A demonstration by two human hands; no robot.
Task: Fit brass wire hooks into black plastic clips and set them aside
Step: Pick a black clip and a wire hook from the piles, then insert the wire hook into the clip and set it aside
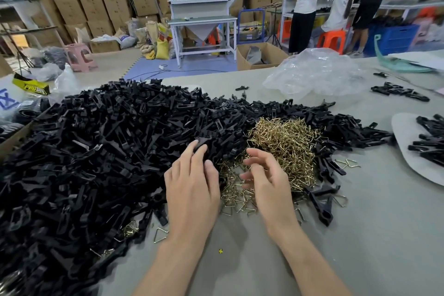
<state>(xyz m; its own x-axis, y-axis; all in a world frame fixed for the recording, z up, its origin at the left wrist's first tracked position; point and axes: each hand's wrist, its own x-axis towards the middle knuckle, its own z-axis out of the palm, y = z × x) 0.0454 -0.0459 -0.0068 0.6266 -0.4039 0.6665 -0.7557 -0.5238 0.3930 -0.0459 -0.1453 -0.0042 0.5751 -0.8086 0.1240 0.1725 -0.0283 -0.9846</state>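
**A:** Where does everything sit?
**B:** The left hand [192,182] grips a black plastic clip [203,145] at the edge of the clip pile [96,151]. The brass wire hooks [283,142] are heaped at one o'clock from the hands, on the table [240,259].
**A:** And the right hand [269,180]?
**B:** Its fingers curl loosely over the hooks, blurred. I cannot tell whether it pinches one.
**A:** Handling?
**B:** The hooks look light, springy and likely to tangle, so pinch one by a straight side. The clips look stiff; hold the body.
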